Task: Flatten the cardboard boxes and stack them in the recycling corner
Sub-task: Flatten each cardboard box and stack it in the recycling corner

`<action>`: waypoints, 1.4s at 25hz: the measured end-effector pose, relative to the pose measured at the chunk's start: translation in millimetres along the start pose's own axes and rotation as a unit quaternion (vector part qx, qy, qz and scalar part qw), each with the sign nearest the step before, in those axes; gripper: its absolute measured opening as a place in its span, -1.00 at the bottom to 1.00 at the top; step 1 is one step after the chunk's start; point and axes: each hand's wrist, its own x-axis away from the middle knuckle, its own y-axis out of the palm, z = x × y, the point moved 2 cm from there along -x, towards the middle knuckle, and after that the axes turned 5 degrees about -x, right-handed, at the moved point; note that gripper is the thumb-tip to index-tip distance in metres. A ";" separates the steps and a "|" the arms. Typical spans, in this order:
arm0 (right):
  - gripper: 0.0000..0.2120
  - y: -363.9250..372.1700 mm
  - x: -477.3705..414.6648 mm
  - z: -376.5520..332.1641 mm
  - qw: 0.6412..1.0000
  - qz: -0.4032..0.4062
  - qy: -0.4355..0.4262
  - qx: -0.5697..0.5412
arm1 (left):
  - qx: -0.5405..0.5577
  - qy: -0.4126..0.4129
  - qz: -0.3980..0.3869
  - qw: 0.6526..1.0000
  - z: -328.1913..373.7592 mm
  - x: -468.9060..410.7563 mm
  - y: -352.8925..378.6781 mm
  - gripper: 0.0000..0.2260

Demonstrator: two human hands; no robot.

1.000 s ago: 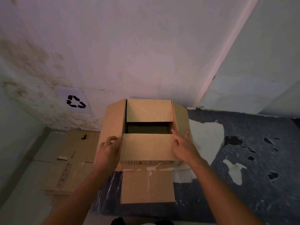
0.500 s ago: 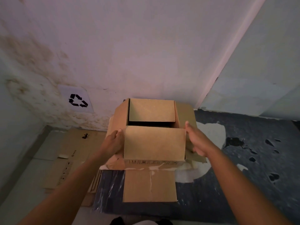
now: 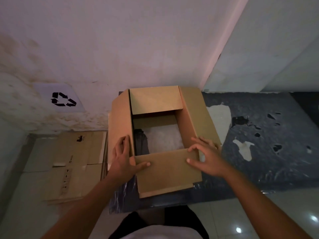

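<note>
The cardboard box (image 3: 195, 107) now gapes open, flaps spread; the left hand (image 3: 120, 161) and right hand (image 3: 207, 157) press its near corners, fingers splayed.

Single head-worn camera, looking forward and steeply down onto the cardboard box (image 3: 168, 171).
We're in close: the box fills the centre, the wall (image 3: 138, 40) rises straight beyond it, the recycling sign (image 3: 63, 99) shows beyond-left of it, and the wearer's torso (image 3: 155, 232) sits nearest, below it, lines bowed by the wide lens.
</note>
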 end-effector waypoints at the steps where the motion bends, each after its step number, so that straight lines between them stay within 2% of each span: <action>1: -0.68 -2.6 -6.7 -8.8 0.999 0.045 0.001 0.024 | 0.001 0.005 0.012 1.000 -0.4 0.6 0.7 0.15; 3: -0.70 -7.3 -25.6 -25.9 0.993 0.113 -0.016 0.019 | 0.010 0.003 0.011 1.000 -1.9 0.2 0.4 0.14; 4: -0.77 -7.4 -41.0 -32.3 0.994 0.108 -0.025 -0.005 | 0.019 0.003 0.012 1.000 -3.8 0.0 1.0 0.14; 6: -0.87 -2.8 -76.5 -45.8 0.995 0.033 -0.002 -0.092 | 0.026 -0.003 0.016 1.000 -5.0 -1.8 0.4 0.16; 7: -0.90 0.6 -94.1 -51.9 0.985 -0.004 0.038 -0.169 | 0.027 -0.010 0.017 0.999 -5.9 -2.3 0.8 0.16; 9: -0.94 8.2 -126.3 -57.3 0.923 -0.038 0.144 -0.355 | 0.039 -0.020 0.013 0.999 -6.0 -2.1 1.9 0.17; 10: -0.95 10.2 -141.4 -58.0 0.895 -0.032 0.176 -0.409 | 0.043 -0.020 0.012 0.999 -5.2 -2.3 1.7 0.17; 13: -0.94 6.0 -172.1 -60.8 0.853 0.050 0.188 -0.485 | 0.032 -0.019 0.009 0.999 -4.1 -1.7 -1.2 0.18; 15: -0.90 0.7 -174.8 -64.5 0.845 0.132 0.159 -0.493 | 0.034 -0.024 0.004 0.999 -3.5 -1.3 -3.5 0.18; 18: -0.92 -13.6 -164.9 -69.1 0.883 0.238 0.035 -0.403 | 0.032 -0.017 0.000 0.999 -0.7 0.3 -4.0 0.15; 20: -0.83 -26.9 -174.8 -68.4 0.910 0.262 -0.039 -0.319 | 0.041 -0.013 -0.001 0.999 0.7 2.5 -4.0 0.14; 22: -0.63 -37.1 -200.9 -61.6 0.944 0.245 -0.062 -0.212 | 0.055 -0.008 -0.003 0.998 0.3 2.5 -3.7 0.14; 25: -0.36 -41.1 -247.2 -51.2 0.983 0.170 -0.053 -0.049 | 0.049 -0.012 0.005 0.999 -2.2 0.8 -2.4 0.13; 28: -0.21 -43.2 -281.8 -44.1 0.991 0.103 -0.020 0.086 | 0.044 -0.015 0.002 0.999 -2.7 1.9 -1.5 0.11; 31: -0.17 -41.0 -303.6 -34.4 0.983 0.033 0.012 0.178 | 0.035 -0.027 -0.001 0.999 -2.4 1.5 -1.5 0.11; 35: -0.11 -31.0 -311.2 -31.0 0.971 0.019 0.018 0.238 | 0.032 -0.033 0.007 0.999 -1.5 -1.4 -2.4 0.10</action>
